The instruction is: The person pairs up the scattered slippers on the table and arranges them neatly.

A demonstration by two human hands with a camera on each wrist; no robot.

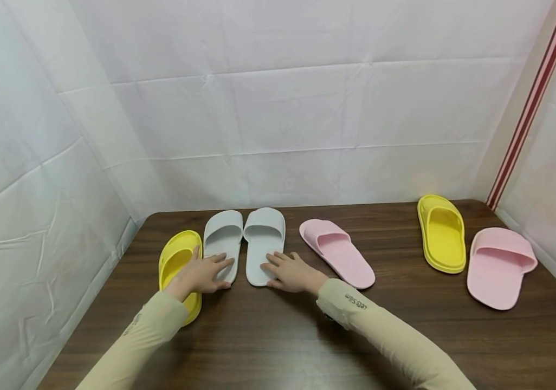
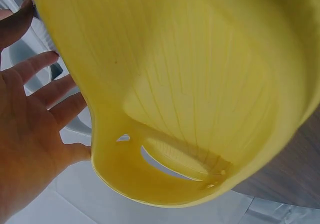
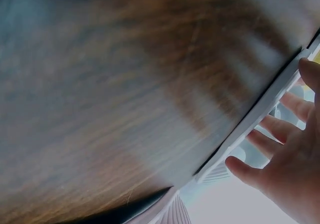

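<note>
Two pale grey-white slippers, the left one (image 1: 223,218) and the right one (image 1: 264,218), lie side by side near the table's back edge, toes away from me. My left hand (image 1: 205,273) has its fingers spread over the heel half of the left one; its wrist passes above a yellow slipper (image 1: 180,242), which fills much of the left wrist view. Over the heel of the right one, my right hand (image 1: 293,272) extends loosely straight fingers. Whether the fingertips press on the soles I cannot tell. Neither hand grips anything.
A pink slipper (image 1: 340,254) lies slanted right of my right hand. Farther right are another yellow slipper (image 1: 444,235) and a second pink slipper (image 1: 497,271). The dark wooden table (image 1: 268,346) ends at a white cloth wall (image 1: 297,119) behind.
</note>
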